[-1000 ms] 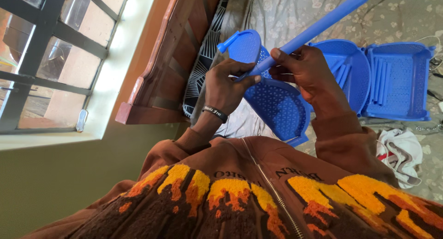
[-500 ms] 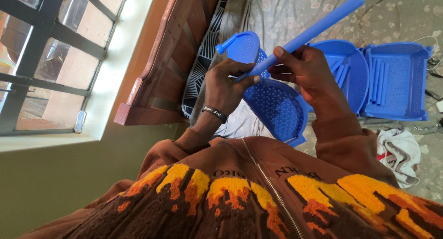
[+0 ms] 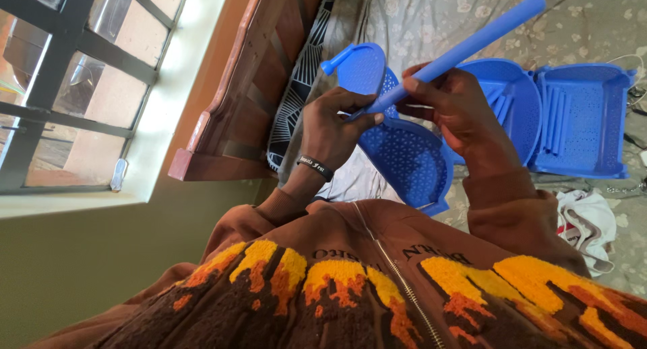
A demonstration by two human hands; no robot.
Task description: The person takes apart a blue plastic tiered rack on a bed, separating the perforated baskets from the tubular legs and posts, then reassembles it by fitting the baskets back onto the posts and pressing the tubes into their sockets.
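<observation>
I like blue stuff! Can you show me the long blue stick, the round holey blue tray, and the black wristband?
long blue stick (image 3: pixel 472 44), head view, middle of its shaft.
round holey blue tray (image 3: pixel 411 161), head view, perforated face.
black wristband (image 3: pixel 315 167), head view, band's outer side.

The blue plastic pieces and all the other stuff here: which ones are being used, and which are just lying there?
In use:
- blue tube, gripped by the right hand
- blue perforated tray, held by the left hand

Just lying about:
- blue round tray
- blue square tray
- white cloth
- wooden bed frame
</observation>
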